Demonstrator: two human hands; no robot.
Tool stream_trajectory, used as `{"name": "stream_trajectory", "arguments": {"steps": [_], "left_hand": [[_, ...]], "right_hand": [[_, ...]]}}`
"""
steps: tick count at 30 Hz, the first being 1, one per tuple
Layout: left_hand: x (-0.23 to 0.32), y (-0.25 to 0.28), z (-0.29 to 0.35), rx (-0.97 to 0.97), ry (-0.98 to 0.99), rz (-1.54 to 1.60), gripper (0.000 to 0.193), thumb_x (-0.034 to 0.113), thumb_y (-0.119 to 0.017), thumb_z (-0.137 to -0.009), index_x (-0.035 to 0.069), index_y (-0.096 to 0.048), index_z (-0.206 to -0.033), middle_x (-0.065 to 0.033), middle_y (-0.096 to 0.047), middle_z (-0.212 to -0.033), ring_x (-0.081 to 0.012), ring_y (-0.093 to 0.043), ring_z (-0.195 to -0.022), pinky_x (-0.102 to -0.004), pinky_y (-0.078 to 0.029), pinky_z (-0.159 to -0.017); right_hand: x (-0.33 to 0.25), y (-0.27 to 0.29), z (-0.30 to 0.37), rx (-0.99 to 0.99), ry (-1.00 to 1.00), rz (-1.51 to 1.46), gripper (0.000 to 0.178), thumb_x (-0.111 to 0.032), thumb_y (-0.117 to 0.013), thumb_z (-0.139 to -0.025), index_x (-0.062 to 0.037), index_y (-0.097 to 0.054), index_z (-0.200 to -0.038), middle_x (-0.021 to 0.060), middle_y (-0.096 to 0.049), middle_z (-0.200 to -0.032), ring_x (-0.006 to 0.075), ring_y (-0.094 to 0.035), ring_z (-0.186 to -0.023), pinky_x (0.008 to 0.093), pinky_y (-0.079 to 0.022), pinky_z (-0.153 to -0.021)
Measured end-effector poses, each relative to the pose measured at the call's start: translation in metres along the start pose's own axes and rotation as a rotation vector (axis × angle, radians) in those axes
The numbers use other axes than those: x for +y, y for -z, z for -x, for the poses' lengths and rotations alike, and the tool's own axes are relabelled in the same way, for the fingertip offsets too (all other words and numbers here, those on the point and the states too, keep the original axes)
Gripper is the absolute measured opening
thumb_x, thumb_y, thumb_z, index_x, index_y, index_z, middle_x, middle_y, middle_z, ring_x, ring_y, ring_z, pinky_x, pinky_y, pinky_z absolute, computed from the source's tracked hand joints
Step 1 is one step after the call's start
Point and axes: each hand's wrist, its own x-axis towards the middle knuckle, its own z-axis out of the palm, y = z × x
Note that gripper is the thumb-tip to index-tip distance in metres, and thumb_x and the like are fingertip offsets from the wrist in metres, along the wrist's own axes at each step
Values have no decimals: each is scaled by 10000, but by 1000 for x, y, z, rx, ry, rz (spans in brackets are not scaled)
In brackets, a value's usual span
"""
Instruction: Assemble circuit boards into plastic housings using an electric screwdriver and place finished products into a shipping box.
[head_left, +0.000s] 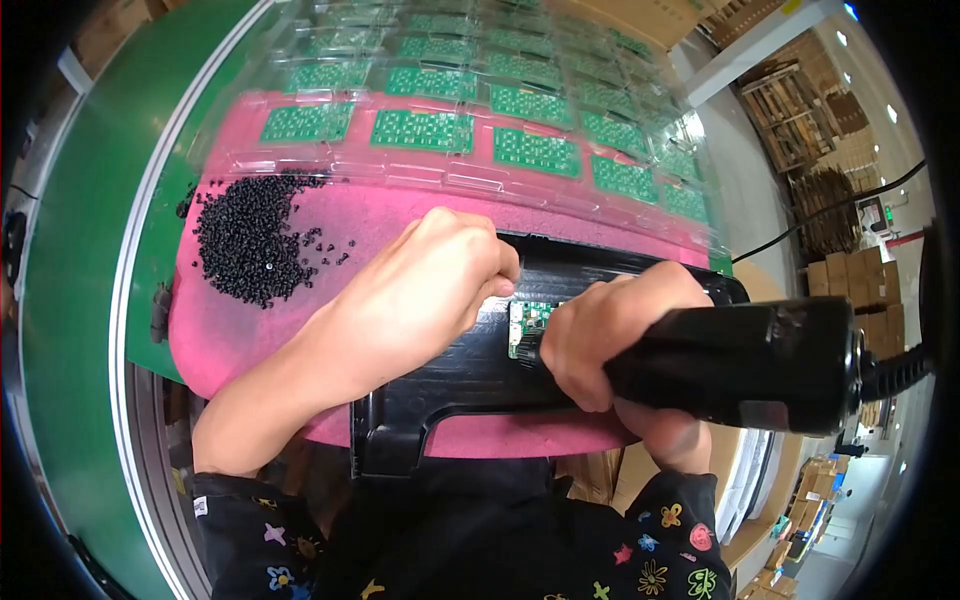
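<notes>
My right hand (620, 325) is wrapped round a black electric screwdriver (740, 360), held almost flat with its body reaching out to the right. Its tip is down at a small green circuit board (532, 316) that sits on a black plastic panel (455, 385). Just left of that board, my left hand (425, 285) is over the panel with its fingers curled and pressed together. Whatever those fingertips may hold is hidden. Part of the board is covered by my right hand and the screwdriver's nose.
Under the panel lies a pink mat (380, 205). A heap of small black screws (250, 240) is spread at its left. Clear plastic trays (450, 185) with several green circuit boards (420, 130) stand behind. A cable (895, 375) runs from the screwdriver's rear end.
</notes>
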Motion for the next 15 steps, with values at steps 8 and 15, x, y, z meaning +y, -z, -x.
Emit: {"name": "stream_trajectory", "arguments": {"steps": [8, 15], "left_hand": [[-3, 3, -2, -139, 18, 26, 121, 16, -715, -769, -35, -684, -874, -192, -669, -811, -384, -656, -809, -418, -521, -707], [11, 4, -10, -197, -139, 170, 171, 67, -742, -788, -21, -661, -910, -159, -674, -789, -352, -665, -733, -390, -530, -645]], "right_hand": [[2, -21, -3, 429, 82, -82, 587, -562, -783, -785, -94, -478, -963, -22, -518, -573, 123, -501, -452, 271, -408, -446], [-13, -6, 5, 590, 504, -161, 432, -457, -672, -892, -98, -449, -981, -25, -542, -567, 64, -510, -416, 222, -434, -436]]}}
